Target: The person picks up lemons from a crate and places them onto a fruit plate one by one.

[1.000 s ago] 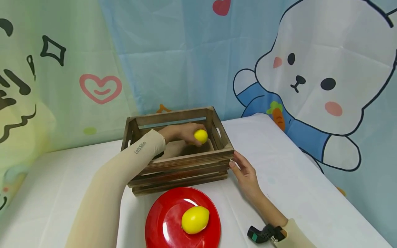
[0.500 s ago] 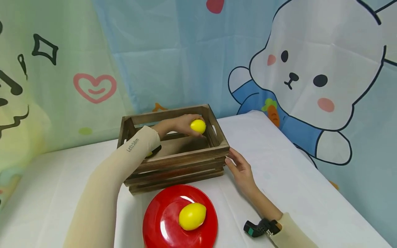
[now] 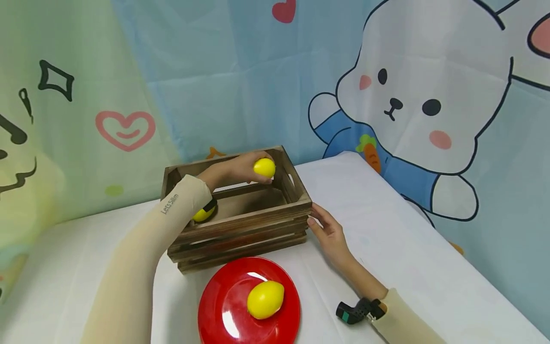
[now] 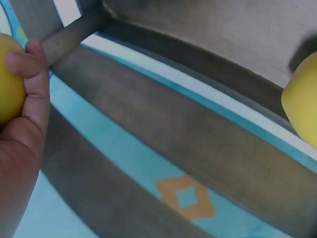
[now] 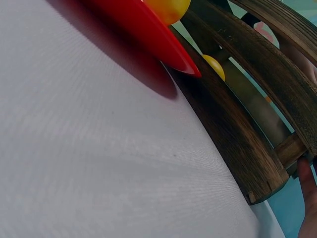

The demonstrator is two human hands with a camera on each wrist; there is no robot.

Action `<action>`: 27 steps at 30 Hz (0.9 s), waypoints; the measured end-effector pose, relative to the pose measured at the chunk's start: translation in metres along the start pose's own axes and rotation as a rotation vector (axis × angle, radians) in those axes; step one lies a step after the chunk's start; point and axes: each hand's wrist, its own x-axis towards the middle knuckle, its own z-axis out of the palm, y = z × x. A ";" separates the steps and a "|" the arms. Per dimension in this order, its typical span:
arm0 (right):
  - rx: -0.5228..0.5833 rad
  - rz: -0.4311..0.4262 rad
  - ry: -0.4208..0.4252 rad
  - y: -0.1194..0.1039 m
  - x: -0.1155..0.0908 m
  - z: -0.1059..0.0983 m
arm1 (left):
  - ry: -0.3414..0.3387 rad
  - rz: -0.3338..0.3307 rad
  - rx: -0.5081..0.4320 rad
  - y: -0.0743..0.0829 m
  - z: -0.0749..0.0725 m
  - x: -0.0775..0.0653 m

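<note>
My left hand (image 3: pixel 247 167) grips a yellow lemon (image 3: pixel 264 167) over the back right of a wooden crate (image 3: pixel 240 241); in the left wrist view, fingers curl round that lemon (image 4: pixel 9 82). Another lemon (image 3: pixel 204 213) lies inside at the crate's left, partly hidden by my left wrist. A third lemon (image 3: pixel 265 299) rests on a red plate (image 3: pixel 219 306) in front of the crate. At the crate's front right corner, my right hand (image 3: pixel 333 236) touches the wood with fairly straight fingers and thumb; the right wrist view shows a finger (image 5: pixel 307 181) against the slatted end.
A white cloth (image 3: pixel 386 253) covers the table. Behind it hangs a printed curtain (image 3: pixel 232 71) with a cartoon bear, close to the crate's back. The plate sits very near the crate's front slats.
My left hand has risen with the lemon from lower in the crate towards the back rim. More of the lemon at the left shows. My right hand stays at the corner.
</note>
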 end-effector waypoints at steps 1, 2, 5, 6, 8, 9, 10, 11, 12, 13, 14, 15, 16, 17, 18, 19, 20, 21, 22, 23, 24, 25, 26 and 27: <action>0.001 -0.001 0.000 0.000 0.001 0.000 | -0.001 0.000 -0.012 0.002 -0.002 -0.001; -0.002 -0.004 -0.001 0.000 0.002 0.000 | -0.003 0.002 -0.025 0.004 -0.005 -0.002; -0.007 -0.012 0.000 0.000 0.004 0.000 | -0.002 0.013 -0.043 0.011 -0.013 -0.005; -0.005 -0.012 0.000 0.000 0.005 0.000 | 0.004 0.025 -0.031 0.013 -0.015 -0.006; -0.007 -0.005 -0.003 0.000 0.004 0.000 | 0.025 0.053 0.025 0.016 -0.019 -0.009; -0.005 -0.003 -0.005 0.000 0.004 0.001 | 0.040 0.067 0.058 0.018 -0.021 -0.010; 0.000 0.000 -0.006 0.000 0.003 0.001 | 0.053 0.080 0.081 0.020 -0.022 -0.012; 0.001 0.001 -0.006 0.000 0.002 0.001 | 0.067 0.092 0.105 0.021 -0.022 -0.014; 0.001 0.002 -0.005 0.000 0.001 0.001 | 0.075 0.098 0.110 0.023 -0.023 -0.016; -0.001 -0.001 -0.006 0.000 0.001 0.001 | 0.081 0.106 0.110 0.025 -0.023 -0.019; 0.001 -0.001 -0.004 0.001 0.000 0.002 | 0.084 0.111 0.110 0.026 -0.024 -0.021; 0.000 -0.003 -0.002 0.001 0.000 0.002 | 0.087 0.112 0.112 0.027 -0.024 -0.024; -0.003 -0.004 -0.001 0.001 0.000 0.002 | 0.087 0.113 0.115 0.028 -0.025 -0.026; -0.007 -0.006 0.001 0.002 0.000 0.003 | 0.085 0.113 0.122 0.030 -0.025 -0.028; -0.011 -0.006 0.002 0.002 0.001 0.003 | 0.084 0.115 0.132 0.031 -0.026 -0.030; -0.014 -0.006 0.004 0.002 0.001 0.004 | 0.081 0.116 0.140 0.032 -0.026 -0.033; -0.014 -0.004 0.008 0.002 0.001 0.004 | 0.080 0.115 0.151 0.033 -0.026 -0.035; -0.015 -0.006 0.010 0.002 0.001 0.005 | 0.077 0.116 0.158 0.034 -0.027 -0.037; -0.015 -0.007 0.011 0.002 0.002 0.005 | 0.074 0.117 0.162 0.035 -0.027 -0.040; -0.013 -0.006 0.012 0.003 0.002 0.005 | 0.071 0.117 0.169 0.036 -0.027 -0.042; -0.010 -0.004 0.014 0.003 0.003 0.006 | 0.069 0.115 0.171 0.037 -0.027 -0.045; -0.005 -0.002 0.017 0.003 0.003 0.006 | 0.065 0.113 0.172 0.038 -0.027 -0.047; -0.001 0.001 0.019 0.003 0.003 0.007 | 0.063 0.111 0.173 0.039 -0.026 -0.050; 0.003 0.003 0.022 0.002 0.004 0.007 | 0.061 0.110 0.172 0.040 -0.026 -0.052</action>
